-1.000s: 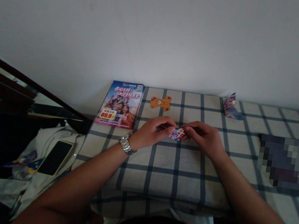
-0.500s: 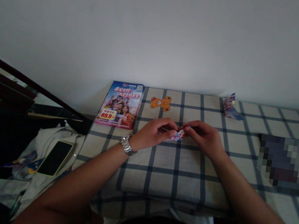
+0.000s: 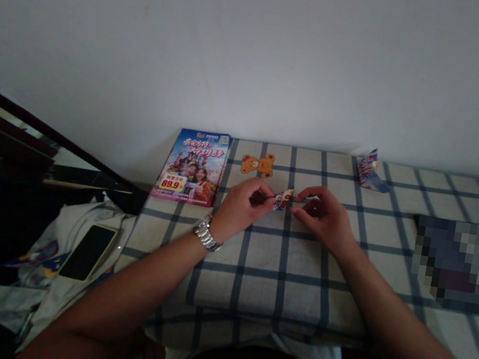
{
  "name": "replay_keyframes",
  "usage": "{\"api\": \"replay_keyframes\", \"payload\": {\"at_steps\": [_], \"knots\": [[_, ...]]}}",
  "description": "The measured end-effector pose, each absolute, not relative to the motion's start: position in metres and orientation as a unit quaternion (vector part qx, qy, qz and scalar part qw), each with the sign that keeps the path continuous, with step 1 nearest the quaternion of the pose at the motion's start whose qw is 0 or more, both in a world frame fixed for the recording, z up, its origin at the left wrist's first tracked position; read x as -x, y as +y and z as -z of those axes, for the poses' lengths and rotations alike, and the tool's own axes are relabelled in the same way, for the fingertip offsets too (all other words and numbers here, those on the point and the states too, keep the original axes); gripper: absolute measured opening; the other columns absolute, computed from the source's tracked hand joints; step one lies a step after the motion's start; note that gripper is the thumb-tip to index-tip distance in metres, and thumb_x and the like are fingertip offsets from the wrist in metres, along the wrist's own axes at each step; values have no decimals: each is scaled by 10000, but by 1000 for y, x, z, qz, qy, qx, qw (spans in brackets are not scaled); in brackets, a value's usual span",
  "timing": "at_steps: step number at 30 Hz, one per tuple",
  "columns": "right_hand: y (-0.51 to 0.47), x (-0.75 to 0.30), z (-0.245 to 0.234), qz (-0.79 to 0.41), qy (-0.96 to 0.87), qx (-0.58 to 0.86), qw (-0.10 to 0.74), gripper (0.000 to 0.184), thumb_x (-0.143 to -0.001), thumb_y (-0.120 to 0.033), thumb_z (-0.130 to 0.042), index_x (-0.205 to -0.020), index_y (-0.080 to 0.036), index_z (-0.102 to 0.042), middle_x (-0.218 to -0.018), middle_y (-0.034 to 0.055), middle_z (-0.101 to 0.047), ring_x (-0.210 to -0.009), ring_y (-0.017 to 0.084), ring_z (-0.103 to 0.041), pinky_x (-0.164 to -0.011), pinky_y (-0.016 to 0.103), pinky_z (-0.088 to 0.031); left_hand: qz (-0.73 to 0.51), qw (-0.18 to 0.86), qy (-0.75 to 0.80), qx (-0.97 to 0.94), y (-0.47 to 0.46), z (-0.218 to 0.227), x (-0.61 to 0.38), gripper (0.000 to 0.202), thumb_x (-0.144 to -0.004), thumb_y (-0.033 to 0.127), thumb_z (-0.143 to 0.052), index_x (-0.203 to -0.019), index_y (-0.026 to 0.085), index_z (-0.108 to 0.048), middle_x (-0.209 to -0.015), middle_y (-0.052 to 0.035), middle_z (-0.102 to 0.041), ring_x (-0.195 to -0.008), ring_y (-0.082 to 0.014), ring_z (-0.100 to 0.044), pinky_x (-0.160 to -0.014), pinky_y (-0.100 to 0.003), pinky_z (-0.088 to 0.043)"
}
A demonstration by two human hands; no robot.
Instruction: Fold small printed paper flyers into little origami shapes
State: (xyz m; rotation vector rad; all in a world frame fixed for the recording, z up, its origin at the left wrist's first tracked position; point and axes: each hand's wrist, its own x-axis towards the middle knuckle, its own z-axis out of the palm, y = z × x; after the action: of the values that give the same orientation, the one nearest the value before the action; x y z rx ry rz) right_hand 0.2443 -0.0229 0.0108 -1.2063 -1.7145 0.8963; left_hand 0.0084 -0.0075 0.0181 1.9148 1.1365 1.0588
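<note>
Left hand pinched folded paper; right hand, fingers parted, hovered beside it.
Its tip pointed far-right, the long axis seemingly slanting from near-left.

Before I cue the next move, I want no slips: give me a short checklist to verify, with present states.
1. Left hand holds the folded paper: ok, pinched at its left end.
2. Right hand touches the paper: cannot tell; its fingertips are beside the right edge, contact unclear.
3. Paper's folds are even: cannot tell, too small.
4. Flyers clear of both hands: ok, lying apart on the left.
5. Other folded piece clear of both hands: ok, near the wall.
6. Phone clear of both hands: ok, off to the left.
</note>
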Motion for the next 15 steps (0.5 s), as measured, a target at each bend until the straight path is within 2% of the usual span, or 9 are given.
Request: {"api": "replay_keyframes", "payload": {"at_steps": [4,8,12,15], "knots": [[-24,-242,-9,-362,-696,471,404,254,-914,-475,-760,-962,-243,-669,-883,25,-742,-681,159,-680,-603,288,-560,-414,329,430,-732,-9,-17,-10,63,-906,207,-697,-876,185,-646,-859,-14,-694,-767,-125,-669,-699,-230,-565],[-24,-240,-7,-380,-706,452,390,253,-949,-453,-720,-1095,-248,-705,-1069,62,-764,-818,197,-744,-734,337,-637,-413,366,385,-739,-12,-18,-12,24,-928,185,-665,-927,186,-641,-1003,-46,-717,-900,-137,-704,-759,-236,-608],[-23,-240,-9,-359,-722,439,396,269,-957,-445,-709,-1160,-271,-738,-1174,84,-729,-927,218,-748,-786,357,-662,-404,412,369,-729,-12,-15,-13,55,-932,192,-673,-963,192,-627,-1239,-83,-720,-1094,-183,-722,-860,-306,-642],[-23,-240,-11,-342,-735,430,397,267,-971,-441,-691,-1176,-287,-765,-1249,98,-707,-1050,245,-731,-827,375,-669,-392,425,381,-721,-10,-11,-11,86,-934,235,-692,-987,199,-634,-1224,-80,-737,-1084,-194,-734,-900,-342,-641]]}}
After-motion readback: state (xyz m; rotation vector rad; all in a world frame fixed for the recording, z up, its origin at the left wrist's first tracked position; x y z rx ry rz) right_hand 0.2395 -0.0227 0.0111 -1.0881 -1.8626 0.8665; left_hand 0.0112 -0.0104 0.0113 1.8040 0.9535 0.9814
